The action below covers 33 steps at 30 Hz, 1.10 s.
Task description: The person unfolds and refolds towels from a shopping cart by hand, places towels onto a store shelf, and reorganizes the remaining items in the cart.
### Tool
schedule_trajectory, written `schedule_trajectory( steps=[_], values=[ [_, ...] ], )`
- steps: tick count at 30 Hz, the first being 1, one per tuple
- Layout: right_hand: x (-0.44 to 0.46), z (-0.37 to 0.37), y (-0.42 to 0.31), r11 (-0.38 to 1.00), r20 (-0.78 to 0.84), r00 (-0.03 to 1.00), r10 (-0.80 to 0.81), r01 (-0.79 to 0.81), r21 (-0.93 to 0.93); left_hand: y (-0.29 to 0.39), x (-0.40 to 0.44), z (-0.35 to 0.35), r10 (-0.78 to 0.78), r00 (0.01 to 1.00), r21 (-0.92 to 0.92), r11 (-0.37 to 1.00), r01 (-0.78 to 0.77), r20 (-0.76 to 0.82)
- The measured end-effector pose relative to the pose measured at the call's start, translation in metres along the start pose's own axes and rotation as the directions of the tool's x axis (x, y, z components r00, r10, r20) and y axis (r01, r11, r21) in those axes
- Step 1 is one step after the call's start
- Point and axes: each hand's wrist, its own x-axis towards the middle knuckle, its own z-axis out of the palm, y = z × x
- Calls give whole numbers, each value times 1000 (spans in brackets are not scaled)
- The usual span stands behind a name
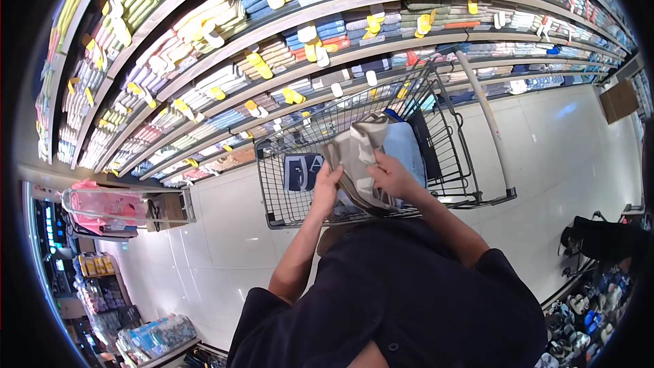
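A shopping cart [293,208] of dark wire stands in front of me. Over it, my left hand [328,182] grips the left edge of a grey-beige patterned cloth [351,153], fingers closed. On the cloth's right side, my right hand [390,174] is closed on the same cloth, near a light-coloured fold. Just right of the cloth, light blue fabric [407,150] lies in the cart. A dark blue folded item with white lettering [300,172] rests at the cart's left end.
Long shelves [286,68] of folded textiles with yellow tags curve across the back. At the left is a rack with pink garments [102,204]. Footwear [586,317] lies at the lower right. A brown cardboard box [618,101] is at the far right.
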Motion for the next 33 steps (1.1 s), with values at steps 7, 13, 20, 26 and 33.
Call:
schedule_trajectory(
  steps=[7,13,20,26,33],
  values=[
    [-5,-51,-2,920,-477,876,-71,-127,-370,48,15,-38,-55,988,-328,945,6,-143],
    [-8,-30,-46,772,-101,925,-367,242,-588,69,2,-1,44,979,491,860,-139,200],
    [6,-26,-36,911,310,948,-71,188,-366,78,4,14,-34,861,686,620,-380,508],
    [6,0,-45,745,-217,916,-337,119,-656,75,-12,3,131,990,804,583,-117,49],
    [-6,51,-64,636,266,884,-385,463,-618,14,-42,19,34,960,-126,992,1,279]
  ],
)
